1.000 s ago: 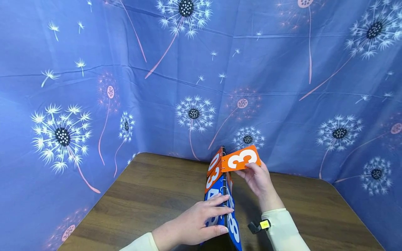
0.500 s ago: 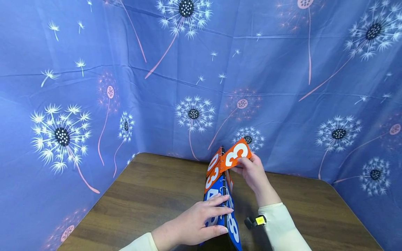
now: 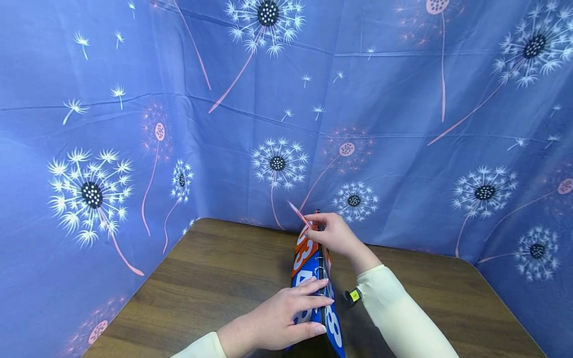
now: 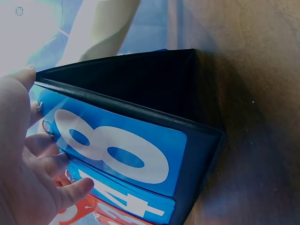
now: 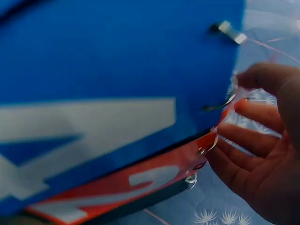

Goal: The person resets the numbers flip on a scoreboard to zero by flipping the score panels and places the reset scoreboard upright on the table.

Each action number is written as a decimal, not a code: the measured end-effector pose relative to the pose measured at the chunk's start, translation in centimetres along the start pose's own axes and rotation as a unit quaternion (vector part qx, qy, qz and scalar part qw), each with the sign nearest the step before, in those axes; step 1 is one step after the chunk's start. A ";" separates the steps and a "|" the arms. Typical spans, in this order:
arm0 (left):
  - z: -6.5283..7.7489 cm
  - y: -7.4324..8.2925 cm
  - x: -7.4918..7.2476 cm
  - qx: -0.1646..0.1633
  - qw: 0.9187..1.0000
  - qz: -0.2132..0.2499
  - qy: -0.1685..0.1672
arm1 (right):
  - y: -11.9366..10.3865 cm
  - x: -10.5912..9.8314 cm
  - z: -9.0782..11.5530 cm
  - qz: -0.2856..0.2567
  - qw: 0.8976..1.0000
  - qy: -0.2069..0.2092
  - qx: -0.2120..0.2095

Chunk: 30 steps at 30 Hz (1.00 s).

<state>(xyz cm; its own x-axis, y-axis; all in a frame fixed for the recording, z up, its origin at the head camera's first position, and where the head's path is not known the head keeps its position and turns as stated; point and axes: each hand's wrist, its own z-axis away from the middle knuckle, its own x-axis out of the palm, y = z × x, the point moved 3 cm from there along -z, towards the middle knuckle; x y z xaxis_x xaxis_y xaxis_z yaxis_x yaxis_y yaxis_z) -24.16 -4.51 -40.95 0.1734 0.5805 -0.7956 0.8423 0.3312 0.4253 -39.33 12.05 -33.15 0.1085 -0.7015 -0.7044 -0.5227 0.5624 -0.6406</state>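
A tent-shaped flip scoreboard (image 3: 304,278) stands on the table with its ridge pointing away from me. Blue number cards and smaller orange ones hang from metal rings along its top. My left hand (image 3: 284,313) rests across the near part of the ridge, fingers laid over the top. In the left wrist view, a blue card with an 8 (image 4: 117,147) faces that palm. At the far end, my right hand (image 3: 335,236) pinches an orange number card (image 3: 301,216), seen nearly edge-on over the ridge. The right wrist view shows a blue card with a 4 (image 5: 93,56) close up.
The wooden tabletop (image 3: 224,268) spreads out on both sides of the scoreboard. A blue cloth with dandelion prints (image 3: 233,164) hangs behind and around it. A small black device with a yellow label (image 3: 353,296) sits at my right wrist.
My right hand has moved left to the ridge, swinging the orange card with the 3 up and over from the right side. My left hand stays in place.
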 end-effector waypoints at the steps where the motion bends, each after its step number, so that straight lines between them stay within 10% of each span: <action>1: 0.0 0.0 0.0 -0.006 1.000 0.006 -0.004 | 0.0 0.2 -0.2 0.023 1.000 -0.012 0.000; 11: 0.0 -0.1 0.1 -0.019 1.000 0.019 -0.015 | -0.1 1.5 -0.8 0.179 0.979 -0.085 -0.038; 30: -0.1 0.0 0.1 0.008 1.000 0.001 0.003 | 0.9 2.5 -1.0 0.196 0.967 -0.156 -0.041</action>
<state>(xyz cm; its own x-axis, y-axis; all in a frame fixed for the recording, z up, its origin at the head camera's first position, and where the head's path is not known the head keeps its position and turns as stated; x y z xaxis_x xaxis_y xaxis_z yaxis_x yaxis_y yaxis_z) -24.20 -4.40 -40.98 0.1718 0.5854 -0.7924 0.8503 0.3180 0.4193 -40.37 10.39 -35.18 0.1325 -0.2680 -0.9543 -0.6388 0.7130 -0.2889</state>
